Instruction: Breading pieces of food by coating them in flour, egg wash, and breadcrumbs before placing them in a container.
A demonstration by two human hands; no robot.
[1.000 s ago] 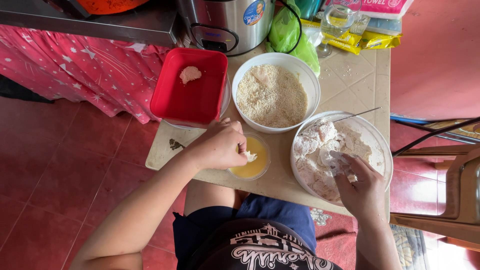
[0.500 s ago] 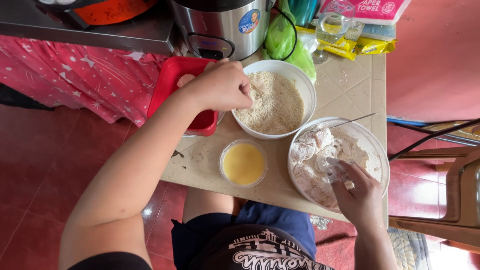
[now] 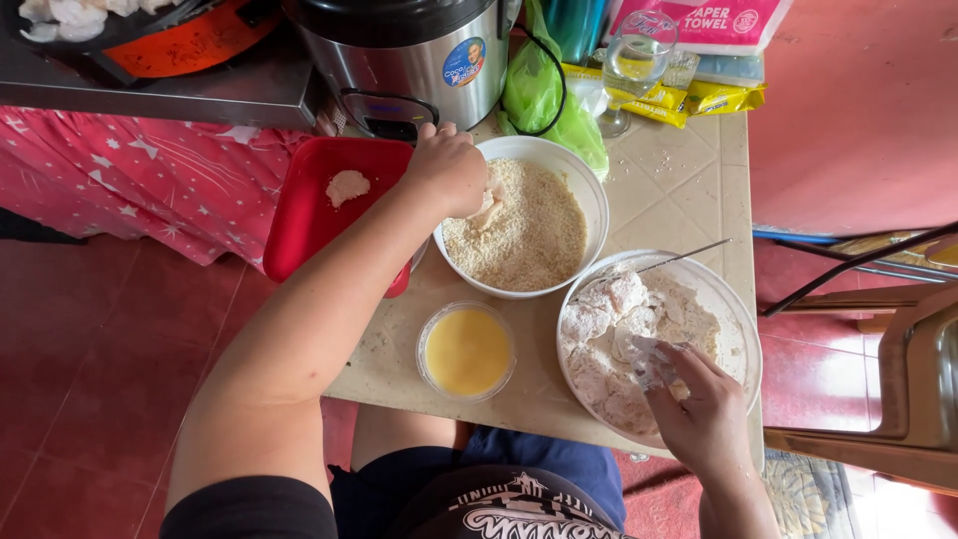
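My left hand (image 3: pixel 451 168) reaches over the white bowl of breadcrumbs (image 3: pixel 529 235) and holds a pale piece of meat (image 3: pixel 488 210) against the crumbs at the bowl's left side. My right hand (image 3: pixel 699 399) is in the clear glass bowl of floured meat pieces (image 3: pixel 639 334), fingers closed on a floured piece (image 3: pixel 649 361). A small cup of yellow beaten egg (image 3: pixel 466 350) stands between the two bowls, near the table's front edge. A red square container (image 3: pixel 324 225) at the left holds one breaded piece (image 3: pixel 346 186).
A steel rice cooker (image 3: pixel 419 60), a green plastic bag (image 3: pixel 544 95), a drinking glass (image 3: pixel 636 60), yellow packets (image 3: pixel 699 98) and a paper towel pack (image 3: pixel 699 20) stand at the table's back. A thin metal utensil (image 3: pixel 689 255) leans in the glass bowl. A chair (image 3: pixel 898 389) is at the right.
My left hand lifted a piece out of the egg cup, carried it up to the breadcrumb bowl and set it into the crumbs. My right hand stayed in the flour bowl.
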